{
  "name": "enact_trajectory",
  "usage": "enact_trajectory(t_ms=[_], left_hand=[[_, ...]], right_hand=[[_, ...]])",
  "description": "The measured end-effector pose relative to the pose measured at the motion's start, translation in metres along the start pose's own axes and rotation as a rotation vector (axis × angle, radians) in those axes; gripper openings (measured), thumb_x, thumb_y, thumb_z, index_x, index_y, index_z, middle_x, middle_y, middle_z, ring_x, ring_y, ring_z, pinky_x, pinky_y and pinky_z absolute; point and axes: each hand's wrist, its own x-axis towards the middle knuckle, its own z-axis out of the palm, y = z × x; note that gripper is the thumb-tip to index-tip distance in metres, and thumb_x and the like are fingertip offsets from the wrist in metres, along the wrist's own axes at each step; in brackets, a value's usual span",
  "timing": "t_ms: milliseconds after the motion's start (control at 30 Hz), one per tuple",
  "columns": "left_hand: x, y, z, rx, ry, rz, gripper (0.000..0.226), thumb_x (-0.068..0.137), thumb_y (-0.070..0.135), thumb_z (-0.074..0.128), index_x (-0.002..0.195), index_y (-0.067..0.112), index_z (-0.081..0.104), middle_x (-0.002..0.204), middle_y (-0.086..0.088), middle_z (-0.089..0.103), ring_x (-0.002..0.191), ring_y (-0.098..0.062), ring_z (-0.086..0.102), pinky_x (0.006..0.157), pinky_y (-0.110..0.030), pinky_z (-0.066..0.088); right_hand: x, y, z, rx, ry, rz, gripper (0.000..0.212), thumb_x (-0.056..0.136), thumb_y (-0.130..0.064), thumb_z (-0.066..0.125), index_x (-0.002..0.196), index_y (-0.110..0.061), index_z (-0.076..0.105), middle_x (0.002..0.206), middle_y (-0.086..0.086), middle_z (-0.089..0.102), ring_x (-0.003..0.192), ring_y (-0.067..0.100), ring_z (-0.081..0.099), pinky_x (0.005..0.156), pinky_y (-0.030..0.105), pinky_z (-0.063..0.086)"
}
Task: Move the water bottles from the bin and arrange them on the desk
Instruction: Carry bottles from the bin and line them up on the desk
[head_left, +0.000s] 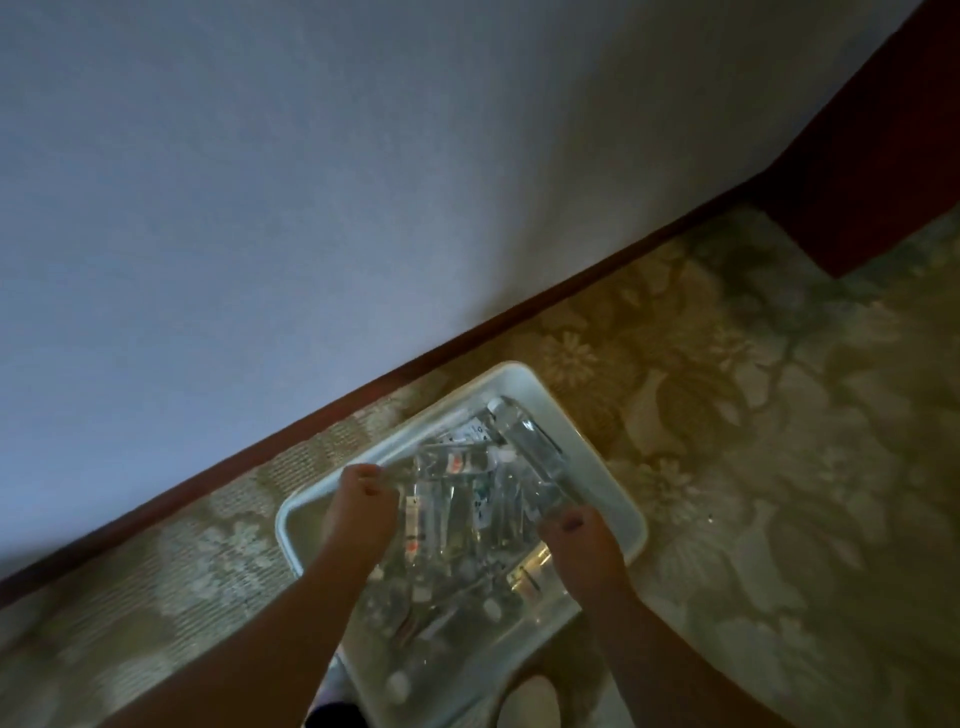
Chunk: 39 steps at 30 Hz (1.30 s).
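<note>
- Many clear plastic water bottles (457, 525) left in pale rectangular plastic bin (597, 457) on patterned carpet; none visibly moved.
- Left hand (363, 512), right hand (579, 543): each gripping a bottle.

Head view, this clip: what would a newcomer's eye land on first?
A pale bin full of clear water bottles sits on the patterned carpet near the wall's dark baseboard, low and centre in the view. Both hands reach into it: the left hand curls over a bottle at the bin's far left, and the right hand grips a long bottle that slants up toward the bin's far corner.
</note>
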Motion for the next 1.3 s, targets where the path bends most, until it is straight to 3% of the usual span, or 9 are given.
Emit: enact_trajectory(t_ms=[167, 300, 400, 600, 733, 967, 1100, 1200, 1300], left_hand=[[0.076, -0.074, 0.071, 0.184, -0.186, -0.147, 0.047, 0.085, 0.022, 0.074, 0.125, 0.004, 0.059, 0.101, -0.007, 0.069, 0.074, -0.013, 0.069, 0.051, -0.022, 0.053], [0.097, -0.107, 0.103, 0.341, -0.079, -0.145, 0.097, 0.074, 0.046, 0.083, 0.151, 0.016, 0.032, 0.151, -0.013, 0.037, 0.130, -0.034, 0.048, 0.099, -0.052, 0.051], [0.096, -0.117, 0.120, 0.585, 0.012, -0.036, 0.104, 0.075, 0.059, 0.077, 0.153, 0.014, 0.024, 0.156, -0.014, 0.026, 0.142, -0.035, 0.031, 0.107, -0.049, 0.041], [0.092, -0.112, 0.119, 0.328, 0.008, -0.060, 0.097, 0.072, 0.041, 0.083, 0.149, 0.013, 0.030, 0.141, -0.010, 0.045, 0.128, -0.029, 0.048, 0.104, -0.044, 0.048], [0.059, -0.088, 0.077, -0.104, -0.151, -0.054, 0.084, 0.073, 0.014, 0.085, 0.141, 0.021, 0.036, 0.118, -0.005, 0.061, 0.087, -0.013, 0.067, 0.057, -0.020, 0.057], [-0.040, 0.032, -0.051, -0.702, -0.063, 0.053, 0.055, 0.081, -0.001, 0.074, 0.124, 0.024, 0.051, 0.107, -0.014, 0.070, 0.073, -0.019, 0.073, 0.062, -0.031, 0.056], [-0.108, 0.103, -0.121, -1.045, 0.025, 0.140, 0.038, 0.090, 0.006, 0.065, 0.111, 0.032, 0.048, 0.105, -0.012, 0.061, 0.082, -0.019, 0.064, 0.083, -0.036, 0.049], [-0.178, 0.149, -0.170, -1.103, 0.056, 0.254, 0.035, 0.089, -0.001, 0.060, 0.108, 0.024, 0.045, 0.105, -0.015, 0.063, 0.081, -0.021, 0.069, 0.075, -0.036, 0.056], [-0.245, 0.169, -0.220, -0.909, 0.050, 0.383, 0.060, 0.067, 0.012, 0.088, 0.105, 0.020, 0.043, 0.087, -0.013, 0.065, 0.068, -0.017, 0.070, 0.063, -0.040, 0.060]], right_hand=[[0.085, 0.034, 0.060, -0.085, -0.001, 0.023, 0.015, 0.091, -0.020, 0.071, 0.097, -0.010, 0.061, 0.083, 0.001, 0.065, 0.073, 0.009, 0.062, 0.055, 0.013, 0.042], [0.137, 0.059, 0.116, -0.152, -0.011, -0.009, 0.049, 0.090, -0.030, 0.072, 0.129, -0.008, 0.055, 0.121, 0.011, 0.062, 0.104, 0.022, 0.061, 0.080, 0.023, 0.046], [0.150, 0.059, 0.141, -0.151, 0.084, 0.077, 0.082, 0.078, -0.041, 0.083, 0.141, -0.003, 0.044, 0.137, 0.016, 0.052, 0.121, 0.029, 0.055, 0.093, 0.031, 0.045], [0.147, 0.061, 0.142, 0.025, 0.103, 0.053, 0.051, 0.080, -0.015, 0.083, 0.120, -0.009, 0.053, 0.105, 0.001, 0.061, 0.096, 0.018, 0.061, 0.076, 0.019, 0.048], [0.102, 0.034, 0.103, 0.233, 0.031, -0.002, 0.048, 0.080, -0.009, 0.079, 0.118, -0.012, 0.050, 0.102, 0.002, 0.062, 0.088, 0.016, 0.063, 0.063, 0.020, 0.046], [-0.007, -0.067, 0.013, 0.447, 0.029, -0.144, 0.040, 0.086, -0.017, 0.076, 0.119, -0.016, 0.054, 0.108, 0.009, 0.066, 0.083, 0.018, 0.064, 0.061, 0.020, 0.052], [-0.094, -0.126, -0.026, 0.742, -0.338, -0.041, 0.047, 0.082, -0.046, 0.072, 0.119, -0.019, 0.061, 0.112, 0.016, 0.068, 0.100, 0.039, 0.067, 0.087, 0.057, 0.056], [-0.170, -0.185, -0.038, 0.978, -0.751, -0.136, 0.052, 0.076, -0.043, 0.082, 0.103, -0.004, 0.063, 0.084, 0.015, 0.065, 0.071, 0.030, 0.066, 0.066, 0.040, 0.056], [-0.258, -0.250, -0.050, 0.997, -0.877, -0.266, 0.051, 0.093, -0.036, 0.063, 0.130, -0.001, 0.056, 0.099, 0.019, 0.069, 0.080, 0.032, 0.069, 0.070, 0.043, 0.057]])
